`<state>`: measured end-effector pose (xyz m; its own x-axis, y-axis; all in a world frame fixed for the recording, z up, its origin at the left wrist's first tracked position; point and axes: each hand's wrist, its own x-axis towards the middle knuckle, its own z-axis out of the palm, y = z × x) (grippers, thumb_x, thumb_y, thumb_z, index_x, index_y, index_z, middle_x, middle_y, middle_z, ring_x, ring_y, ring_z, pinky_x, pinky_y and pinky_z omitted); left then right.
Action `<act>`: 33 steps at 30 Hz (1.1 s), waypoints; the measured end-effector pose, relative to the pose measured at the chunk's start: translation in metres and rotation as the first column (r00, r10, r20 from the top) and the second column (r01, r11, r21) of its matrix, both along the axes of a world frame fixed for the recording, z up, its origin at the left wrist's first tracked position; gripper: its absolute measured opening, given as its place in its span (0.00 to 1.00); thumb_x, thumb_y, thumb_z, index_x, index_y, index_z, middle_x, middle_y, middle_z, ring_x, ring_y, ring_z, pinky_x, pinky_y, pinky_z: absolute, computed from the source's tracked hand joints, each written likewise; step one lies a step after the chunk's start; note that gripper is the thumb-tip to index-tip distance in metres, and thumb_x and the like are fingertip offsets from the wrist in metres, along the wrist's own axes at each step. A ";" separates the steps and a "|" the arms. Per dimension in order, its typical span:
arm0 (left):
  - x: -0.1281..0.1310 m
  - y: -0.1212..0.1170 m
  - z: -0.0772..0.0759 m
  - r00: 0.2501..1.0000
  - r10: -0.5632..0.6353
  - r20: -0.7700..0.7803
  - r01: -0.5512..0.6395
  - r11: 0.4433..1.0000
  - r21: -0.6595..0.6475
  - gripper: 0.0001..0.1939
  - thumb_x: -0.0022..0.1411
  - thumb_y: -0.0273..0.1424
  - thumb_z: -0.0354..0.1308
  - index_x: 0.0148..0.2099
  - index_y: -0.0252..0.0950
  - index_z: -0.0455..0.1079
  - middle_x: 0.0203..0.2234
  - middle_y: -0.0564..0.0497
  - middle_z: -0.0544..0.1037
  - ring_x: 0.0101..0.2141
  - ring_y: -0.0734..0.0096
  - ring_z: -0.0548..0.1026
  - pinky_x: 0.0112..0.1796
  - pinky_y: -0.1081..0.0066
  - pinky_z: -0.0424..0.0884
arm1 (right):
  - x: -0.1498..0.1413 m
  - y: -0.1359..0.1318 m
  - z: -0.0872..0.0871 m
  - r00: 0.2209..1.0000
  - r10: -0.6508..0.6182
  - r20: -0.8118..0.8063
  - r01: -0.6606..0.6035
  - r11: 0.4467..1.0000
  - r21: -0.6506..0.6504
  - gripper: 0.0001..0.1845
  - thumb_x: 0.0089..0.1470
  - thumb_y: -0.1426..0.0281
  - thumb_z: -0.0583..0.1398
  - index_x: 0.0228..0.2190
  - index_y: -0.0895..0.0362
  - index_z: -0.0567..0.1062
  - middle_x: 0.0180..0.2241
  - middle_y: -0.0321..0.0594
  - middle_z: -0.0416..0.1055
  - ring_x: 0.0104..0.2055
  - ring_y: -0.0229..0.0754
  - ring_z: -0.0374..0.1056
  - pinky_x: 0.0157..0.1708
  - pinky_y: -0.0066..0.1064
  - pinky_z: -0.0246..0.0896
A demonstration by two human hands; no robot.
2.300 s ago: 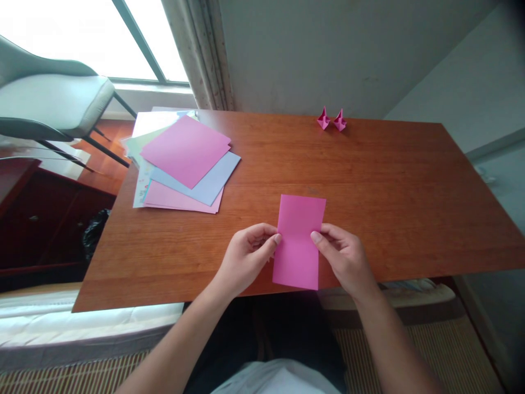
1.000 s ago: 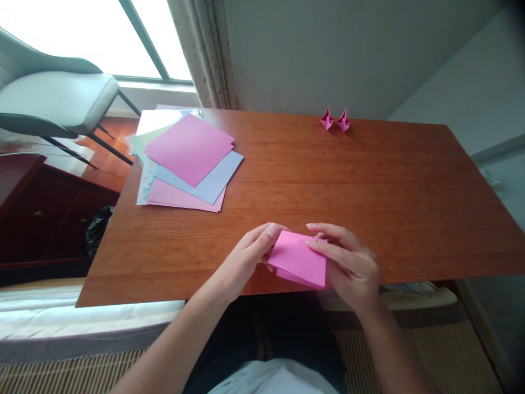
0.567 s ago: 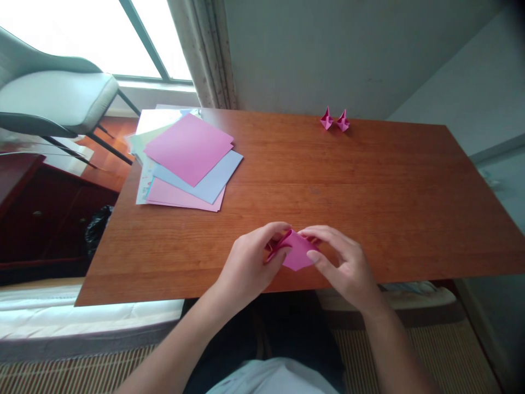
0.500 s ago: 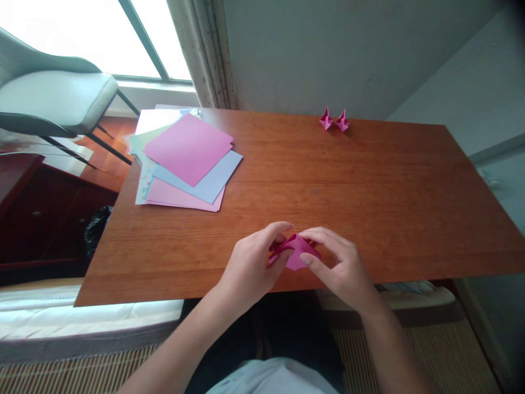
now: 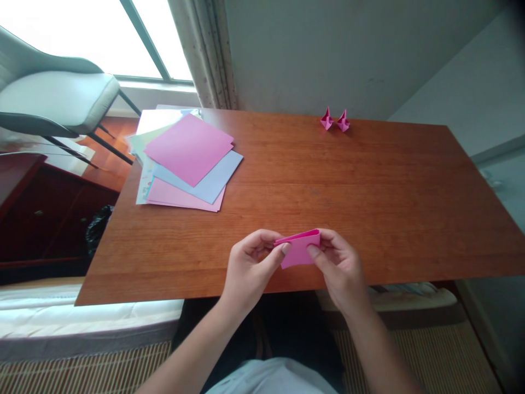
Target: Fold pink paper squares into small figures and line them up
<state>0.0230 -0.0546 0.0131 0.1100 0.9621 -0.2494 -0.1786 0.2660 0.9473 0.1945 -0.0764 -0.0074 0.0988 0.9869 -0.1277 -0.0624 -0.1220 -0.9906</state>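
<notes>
A folded piece of pink paper (image 5: 299, 251) is held between both hands, above the near edge of the wooden table (image 5: 369, 202). Its top edge shows two layers with a narrow gap between them. My left hand (image 5: 252, 262) pinches its left end, thumb on the near face. At the right end, my right hand (image 5: 338, 262) grips it with the thumb in front and the fingers behind, partly hidden. Two small pink origami pieces with pointed tips, one on the left (image 5: 327, 119) and one on the right (image 5: 343, 121), stand at the table's far edge.
On the table's left side lies a loose stack of sheets: a pink square (image 5: 188, 148), a blue sheet (image 5: 217, 178) and light pink sheets (image 5: 180, 195). A chair (image 5: 57, 98) stands by the window, beside a curtain (image 5: 200, 54). A dark cabinet (image 5: 53, 219) is at the left.
The pink paper has gone from a bulging, opened shape to a flatter folded rectangle. Both hands have shifted their grip to its two ends. The other papers have stayed put.
</notes>
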 end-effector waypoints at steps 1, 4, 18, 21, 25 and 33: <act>0.000 0.000 0.000 1.000 0.007 -0.005 -0.007 1.000 0.006 0.09 0.59 0.35 0.69 0.34 0.35 0.76 0.28 0.52 0.79 0.28 0.76 0.74 0.30 0.78 0.71 | 0.001 0.000 0.000 1.000 0.014 -0.004 -0.014 1.000 0.001 0.11 0.59 0.62 0.65 0.43 0.51 0.76 0.39 0.39 0.79 0.41 0.43 0.76 0.41 0.33 0.74; -0.002 0.001 -0.001 0.999 0.006 -0.054 -0.004 0.999 0.042 0.08 0.59 0.34 0.69 0.34 0.35 0.77 0.28 0.52 0.80 0.29 0.75 0.75 0.30 0.78 0.70 | 0.002 0.001 0.002 0.999 0.052 -0.017 -0.052 0.999 0.006 0.11 0.59 0.63 0.65 0.43 0.50 0.76 0.40 0.39 0.79 0.42 0.42 0.76 0.41 0.31 0.74; -0.003 0.004 -0.009 0.918 0.157 -0.363 -0.022 0.937 0.349 0.04 0.61 0.29 0.66 0.33 0.36 0.75 0.26 0.54 0.78 0.28 0.75 0.74 0.32 0.75 0.70 | -0.004 0.006 0.007 0.904 -0.232 0.360 0.128 0.948 0.290 0.11 0.60 0.69 0.64 0.46 0.50 0.77 0.46 0.41 0.76 0.46 0.44 0.74 0.48 0.38 0.71; 0.001 0.006 -0.004 0.840 0.338 -0.425 -0.048 0.826 0.562 0.04 0.61 0.24 0.65 0.35 0.36 0.73 0.27 0.55 0.77 0.29 0.76 0.73 0.33 0.76 0.69 | -0.010 -0.001 0.013 0.829 -0.283 0.483 0.058 0.902 0.428 0.13 0.61 0.72 0.61 0.47 0.51 0.77 0.47 0.42 0.76 0.51 0.46 0.72 0.53 0.41 0.68; 0.013 0.007 0.000 0.856 0.330 -0.398 0.014 0.754 0.656 0.07 0.61 0.21 0.64 0.40 0.37 0.74 0.34 0.52 0.78 0.34 0.73 0.76 0.37 0.75 0.72 | -0.018 -0.006 0.016 0.871 -0.088 0.483 -0.091 0.938 0.334 0.19 0.63 0.70 0.59 0.55 0.49 0.73 0.55 0.42 0.74 0.58 0.48 0.70 0.58 0.41 0.65; 0.020 0.003 -0.005 0.862 0.194 -0.468 0.178 0.750 0.637 0.15 0.64 0.21 0.57 0.52 0.38 0.74 0.45 0.45 0.76 0.46 0.65 0.76 0.47 0.68 0.74 | -0.019 0.004 0.004 0.965 -0.140 0.222 0.102 0.979 0.175 0.13 0.62 0.65 0.62 0.49 0.46 0.78 0.47 0.38 0.79 0.47 0.43 0.76 0.46 0.33 0.73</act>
